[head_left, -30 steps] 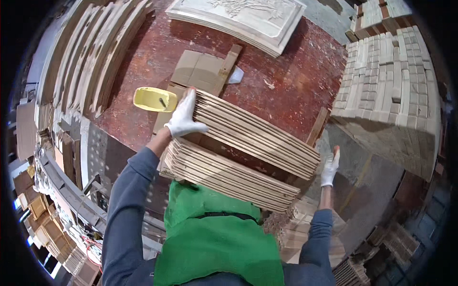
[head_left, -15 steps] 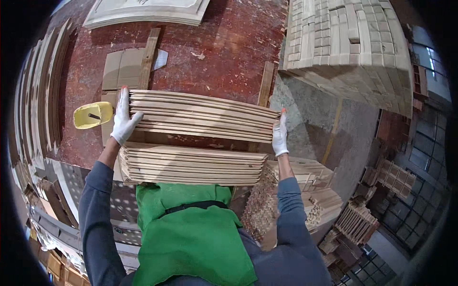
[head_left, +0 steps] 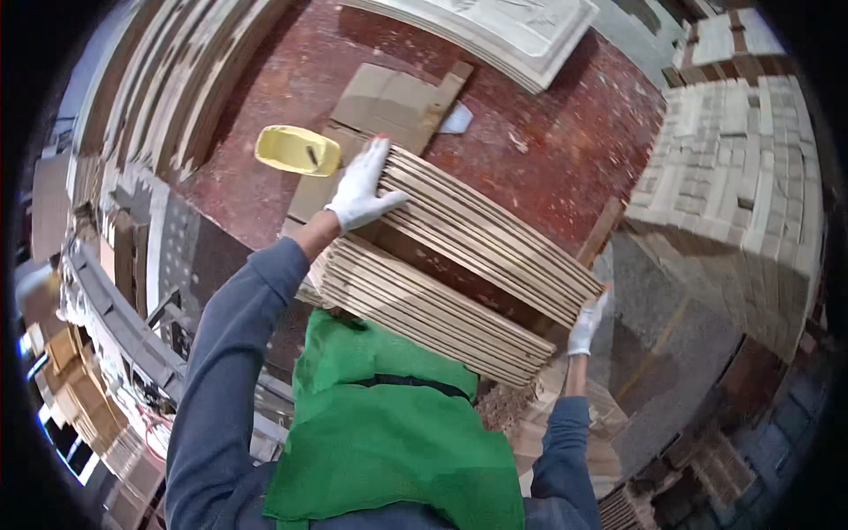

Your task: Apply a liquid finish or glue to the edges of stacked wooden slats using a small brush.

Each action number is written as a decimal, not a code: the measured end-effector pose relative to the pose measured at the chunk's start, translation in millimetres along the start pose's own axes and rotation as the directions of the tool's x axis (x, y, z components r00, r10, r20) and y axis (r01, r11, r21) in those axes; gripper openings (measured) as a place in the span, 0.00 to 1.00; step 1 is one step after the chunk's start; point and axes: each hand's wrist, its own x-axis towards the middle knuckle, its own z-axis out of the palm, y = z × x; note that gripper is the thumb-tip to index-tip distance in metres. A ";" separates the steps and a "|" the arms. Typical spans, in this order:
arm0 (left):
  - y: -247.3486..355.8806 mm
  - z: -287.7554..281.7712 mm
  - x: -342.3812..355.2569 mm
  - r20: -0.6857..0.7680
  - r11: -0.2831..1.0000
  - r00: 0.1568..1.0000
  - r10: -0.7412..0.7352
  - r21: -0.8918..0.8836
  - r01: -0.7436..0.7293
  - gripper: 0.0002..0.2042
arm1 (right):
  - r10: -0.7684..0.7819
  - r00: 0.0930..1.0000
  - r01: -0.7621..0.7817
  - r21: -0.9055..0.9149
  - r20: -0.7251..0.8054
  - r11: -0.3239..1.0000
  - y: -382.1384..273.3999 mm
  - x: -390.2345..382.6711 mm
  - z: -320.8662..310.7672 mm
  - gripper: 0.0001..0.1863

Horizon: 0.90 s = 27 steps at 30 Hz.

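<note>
Two parallel stacks of thin wooden boards, viewed from my remote post through the head camera. The farther stack of boards (head_left: 495, 237) occupies the middle of the frame, slanting from upper left down to lower right, its long edges showing as close stripes. I have it between the two gloved hands, one at each end. The left hand (head_left: 360, 193), left of centre, lies against the upper-left end: its fingers are extended and its thumb is spread over the striped edges, so the hand is unfolded, not clenched. The right hand (head_left: 586, 329), right of centre and lower, is at the lower-right end with its fingers pointing upward; I cannot tell whether they close on the boards. The stack's middle thus lies in the span between the hands, touched by neither.

The nearer stack of boards (head_left: 433, 309) runs just below, separated by a dark gap and close to the green apron (head_left: 397, 442). Beyond, the worn red tabletop (head_left: 548, 168) bears a yellow tub (head_left: 281, 150) near the left hand, flattened cardboard (head_left: 380, 99) and a wooden batten (head_left: 449, 97). Carved pale panels (head_left: 530, 40) lie at the top of the frame; a tall pile of wooden pieces (head_left: 733, 168) stands at the upper right.
</note>
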 end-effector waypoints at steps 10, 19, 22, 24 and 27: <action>7.0 3.4 2.4 -0.003 0.999 1.000 -0.028 0.015 0.028 0.51 | 0.022 0.999 -0.022 -0.001 0.024 1.000 -5.4 1.7 -6.1 0.33; -4.9 -7.2 2.5 0.071 1.000 0.997 -0.014 0.007 0.013 0.52 | 0.020 1.000 -0.020 0.030 0.001 0.999 7.7 5.1 -12.5 0.34; -7.5 -5.1 0.4 0.069 1.000 0.998 -0.014 -0.007 0.014 0.52 | 0.029 0.999 -0.027 0.093 -0.018 0.995 12.7 4.9 -14.8 0.35; -7.7 -1.9 -1.5 0.064 1.000 0.998 0.007 0.024 -0.009 0.53 | -0.006 1.000 0.006 -0.029 0.000 1.000 11.6 4.3 -12.8 0.35; -7.7 0.3 -4.9 0.047 0.998 0.999 0.008 0.062 -0.011 0.54 | -0.050 0.998 0.056 -0.144 0.048 0.988 6.9 3.4 -8.9 0.35</action>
